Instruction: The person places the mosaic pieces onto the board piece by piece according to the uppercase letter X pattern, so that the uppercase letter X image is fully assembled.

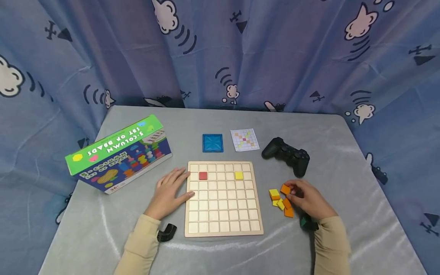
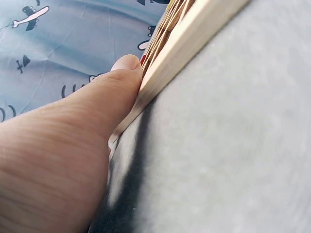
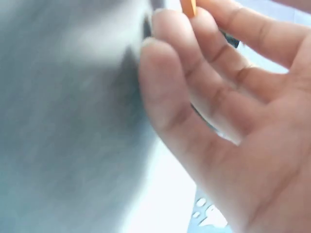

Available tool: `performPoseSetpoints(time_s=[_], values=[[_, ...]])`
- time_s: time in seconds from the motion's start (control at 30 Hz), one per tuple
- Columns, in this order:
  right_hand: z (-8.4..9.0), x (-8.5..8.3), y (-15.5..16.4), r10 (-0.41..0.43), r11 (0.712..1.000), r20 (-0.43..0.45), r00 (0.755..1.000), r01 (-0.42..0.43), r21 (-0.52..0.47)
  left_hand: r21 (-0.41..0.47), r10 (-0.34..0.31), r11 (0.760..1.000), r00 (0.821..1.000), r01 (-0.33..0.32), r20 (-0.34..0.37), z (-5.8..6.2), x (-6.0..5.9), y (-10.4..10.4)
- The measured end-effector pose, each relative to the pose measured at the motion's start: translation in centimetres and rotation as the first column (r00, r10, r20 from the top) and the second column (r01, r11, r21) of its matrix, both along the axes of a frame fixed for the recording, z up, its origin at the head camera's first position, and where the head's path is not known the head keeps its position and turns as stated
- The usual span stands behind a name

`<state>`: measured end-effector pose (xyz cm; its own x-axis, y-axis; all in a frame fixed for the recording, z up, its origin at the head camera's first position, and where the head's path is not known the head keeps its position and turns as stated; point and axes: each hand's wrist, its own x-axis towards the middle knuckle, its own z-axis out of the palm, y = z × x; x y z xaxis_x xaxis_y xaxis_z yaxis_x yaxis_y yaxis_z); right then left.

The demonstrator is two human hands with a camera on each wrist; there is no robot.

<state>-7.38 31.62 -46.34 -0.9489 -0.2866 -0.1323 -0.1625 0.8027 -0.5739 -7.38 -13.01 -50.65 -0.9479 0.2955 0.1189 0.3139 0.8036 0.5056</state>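
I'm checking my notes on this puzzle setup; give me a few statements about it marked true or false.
1. The left hand rests against the wooden grid board's left edge. True.
2. The board holds three tiles. False: only a red tile and a yellow tile.
3. The right hand pinches an orange tile. True.
4. The game controller lies left of the board. False: it lies to the right, behind the loose tiles.
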Motion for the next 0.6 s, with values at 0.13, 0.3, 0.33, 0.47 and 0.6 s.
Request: performPoseSetpoints(time_s=[0.13, 0.3, 0.33, 0.47, 0.6], values=[[1.1, -1.1, -1.7, 0.047, 0.999, -0.012, 0.999, -0.047, -0.013, -0.002, 0.005, 1.000, 1.000, -0.005, -0.003, 0.0, 0.0, 0.0], [2.8, -2.5, -5.0, 0.159, 0.984, -0.089, 0.983, -0.165, -0.068, 0.003, -0.006, 1.000, 1.000, 0.006, -0.010, -0.1, -0.2, -0.1], [3.0, -2.8, -5.8, 0.190, 0.978, -0.118, 0.975, -0.199, -0.071, 0.002, -0.007, 1.000, 1.000, 0.007, -0.011, -0.1, -0.2, -0.1], [3.8, -4.2, -8.9, 0.288, 0.946, -0.207, 0.935, -0.312, -0.093, -0.001, -0.008, 1.000, 1.000, 0.008, -0.017, -0.3, -0.3, -0.1], [4.1, -5.2, -11.7, 0.366, 0.912, -0.238, 0.900, -0.398, -0.100, 0.004, -0.006, 1.000, 1.000, 0.006, -0.018, -0.5, -0.3, -0.2]])
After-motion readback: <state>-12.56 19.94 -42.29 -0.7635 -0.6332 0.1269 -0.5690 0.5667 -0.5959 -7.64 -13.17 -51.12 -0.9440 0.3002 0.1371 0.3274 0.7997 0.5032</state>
